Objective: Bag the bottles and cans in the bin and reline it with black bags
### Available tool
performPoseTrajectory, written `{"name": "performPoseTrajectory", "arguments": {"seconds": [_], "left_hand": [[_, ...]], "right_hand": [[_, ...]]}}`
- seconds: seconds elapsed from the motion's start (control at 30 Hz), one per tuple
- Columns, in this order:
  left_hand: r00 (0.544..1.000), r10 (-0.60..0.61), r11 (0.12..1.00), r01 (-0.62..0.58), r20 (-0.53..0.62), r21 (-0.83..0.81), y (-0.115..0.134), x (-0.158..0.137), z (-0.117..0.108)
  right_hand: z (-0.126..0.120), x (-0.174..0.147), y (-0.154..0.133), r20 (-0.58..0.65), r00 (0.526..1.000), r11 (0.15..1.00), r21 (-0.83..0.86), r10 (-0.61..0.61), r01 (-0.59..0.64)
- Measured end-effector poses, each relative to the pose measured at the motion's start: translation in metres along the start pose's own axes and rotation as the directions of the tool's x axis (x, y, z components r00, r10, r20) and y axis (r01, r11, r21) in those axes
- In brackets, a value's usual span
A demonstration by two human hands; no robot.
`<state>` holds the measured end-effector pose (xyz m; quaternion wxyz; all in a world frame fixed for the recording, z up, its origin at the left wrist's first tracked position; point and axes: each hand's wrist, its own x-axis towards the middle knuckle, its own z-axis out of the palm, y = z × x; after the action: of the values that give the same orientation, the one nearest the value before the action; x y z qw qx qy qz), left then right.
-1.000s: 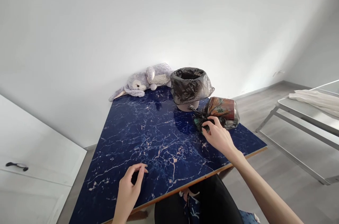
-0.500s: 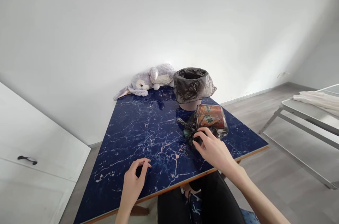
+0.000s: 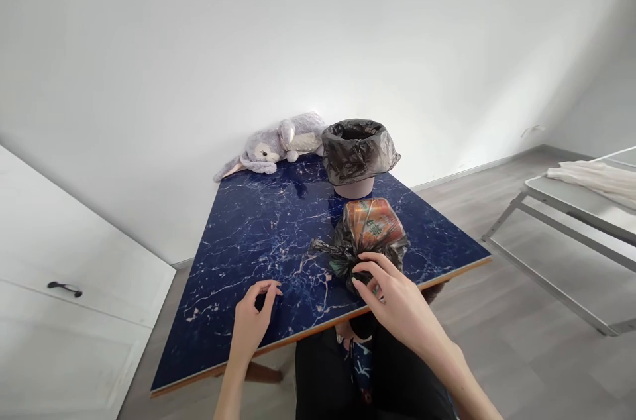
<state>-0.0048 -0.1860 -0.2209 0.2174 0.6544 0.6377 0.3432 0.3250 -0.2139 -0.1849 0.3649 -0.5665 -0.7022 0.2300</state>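
Note:
A tied black plastic bag (image 3: 342,254) lies near the table's front edge, with an orange and red printed package (image 3: 375,221) showing through its thin film. My right hand (image 3: 395,294) is at the near side of the bag, thumb and fingers curled in on its gathered plastic. The fingertips are partly sunk among the folds. My left hand (image 3: 253,317) rests at the front of the blue marbled table (image 3: 248,241), its thumb and index finger brought together in a loose pinch. Nothing shows in it.
Behind the bag stands a pale pinkish bin (image 3: 354,189) lined with a dark plastic liner (image 3: 358,155). A grey plush rabbit (image 3: 278,145) lies against the wall. On the right is a metal-framed stand (image 3: 561,218) with white cloth. A white cabinet (image 3: 74,320) is at the left.
The bag has slid toward me and a little left along with my right hand. My left hand has stayed nearly still. The whole view has shifted slightly.

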Motion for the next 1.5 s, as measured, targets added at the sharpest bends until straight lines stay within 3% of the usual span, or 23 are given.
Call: {"name": "performPoseTrajectory", "arguments": {"seconds": [0.5, 0.97, 1.5], "left_hand": [[0.999, 0.028, 0.999, -0.028, -0.017, -0.021, -0.004, 0.002, 0.002], [0.997, 0.075, 0.997, -0.076, -0.035, -0.018, -0.012, -0.001, 0.007], [0.987, 0.1, 0.993, -0.09, -0.127, 0.082, -0.022, 0.008, 0.007]], "right_hand": [[-0.018, -0.04, -0.019, -0.092, 0.989, 0.952, 0.295, 0.116, -0.084], [0.002, -0.051, -0.018, -0.009, 0.995, 0.927, 0.363, 0.098, -0.088], [0.0, -0.058, -0.008, -0.102, 0.99, 0.926, 0.374, 0.102, -0.056]]}}
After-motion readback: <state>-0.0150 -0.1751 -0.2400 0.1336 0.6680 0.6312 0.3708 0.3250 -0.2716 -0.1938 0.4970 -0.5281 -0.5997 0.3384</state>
